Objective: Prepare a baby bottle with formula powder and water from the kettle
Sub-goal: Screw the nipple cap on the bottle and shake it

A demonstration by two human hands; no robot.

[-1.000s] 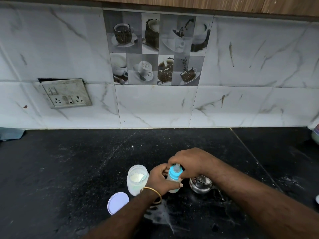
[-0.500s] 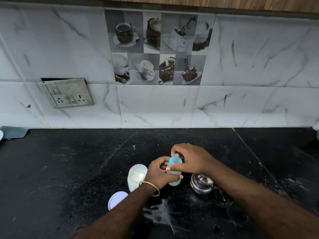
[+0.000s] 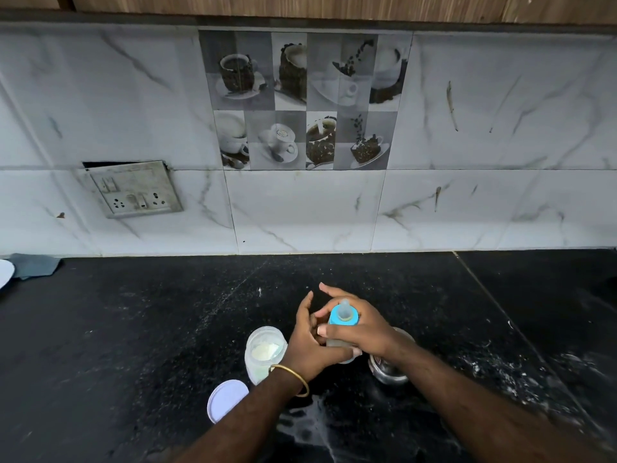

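Observation:
The baby bottle, with a blue collar and clear nipple, stands upright at the near middle of the black counter. My right hand grips it just under the collar, thumb across the front. My left hand, a gold bangle at its wrist, holds the lower body, with its thumb across the bottle's base and its fingers raised loosely beside it. Both hands hide most of the bottle's body. Just left of it stands the open formula jar holding white powder. The small steel kettle sits right of the bottle, partly under my right wrist.
The jar's round white lid lies flat in front of the jar. Spilled liquid wets the counter near the front edge, with splashes at the right. A socket panel is on the tiled wall. A grey cloth and a white plate edge lie far left.
My right hand has come off the top of the collar and now grips the bottle below it, exposing the nipple. My left hand's fingers have loosened and lifted.

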